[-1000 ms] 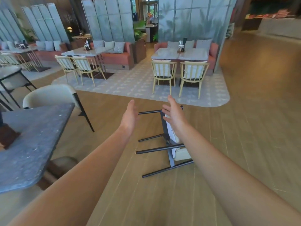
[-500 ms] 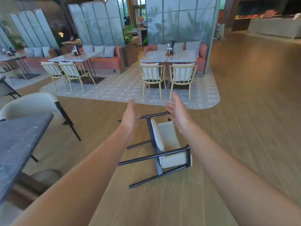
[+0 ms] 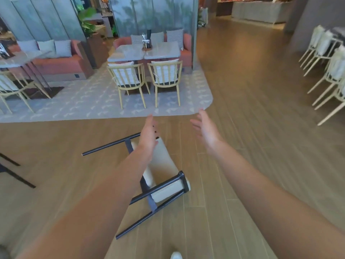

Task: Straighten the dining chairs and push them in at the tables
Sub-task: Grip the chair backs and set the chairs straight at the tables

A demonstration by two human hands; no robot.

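Observation:
A dining chair (image 3: 164, 157) with a cream seat and black metal legs lies tipped over on the wooden floor, its legs pointing left. My left hand (image 3: 149, 135) is stretched out above the chair's upper end, fingers straight, holding nothing. My right hand (image 3: 206, 130) hovers to the right of the chair, fingers spread, apart from it. Both forearms reach forward from the bottom of the view, and the left one hides part of the seat.
Two yellow wooden chairs (image 3: 128, 79) (image 3: 166, 75) stand pushed in at a grey table (image 3: 160, 50) on a patterned rug (image 3: 93, 101). More pale chairs (image 3: 334, 71) line the right edge. Black chair legs (image 3: 13, 172) show at far left. Bare wooden floor stretches right.
The view has swung right and closer; the dark table at left has left the view. The fallen chair now lies under my left hand. Both hands stay open.

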